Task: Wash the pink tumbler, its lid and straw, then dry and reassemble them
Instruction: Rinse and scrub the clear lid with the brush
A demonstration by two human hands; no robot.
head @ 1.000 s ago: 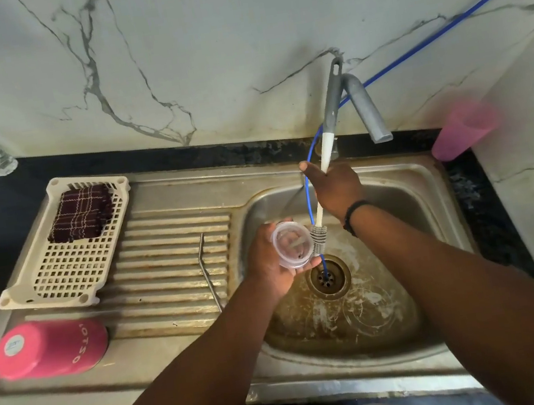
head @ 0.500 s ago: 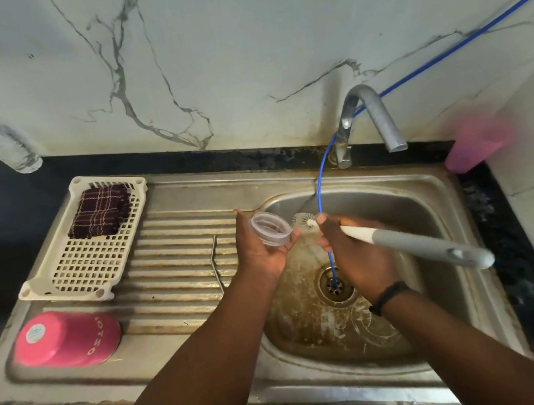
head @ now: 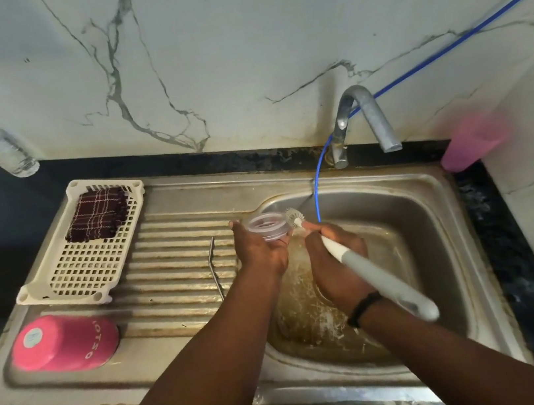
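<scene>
— Where is the lid?
— The clear lid (head: 268, 225) sits in the left hand (head: 259, 250), fingers curled round it, above the sink (head: 445, 245).
— And the right hand (head: 335, 261)?
— It grips a brush (head: 365, 265), bristles touching the lid's edge.

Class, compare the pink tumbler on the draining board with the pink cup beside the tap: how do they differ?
The pink tumbler lies on its side on the draining board, left of the basin; the pink cup stands on the dark counter at the right. The tumbler is a deeper pink with lettering; the cup is paler and blurred. Both are pink, and no hand touches either.
</scene>
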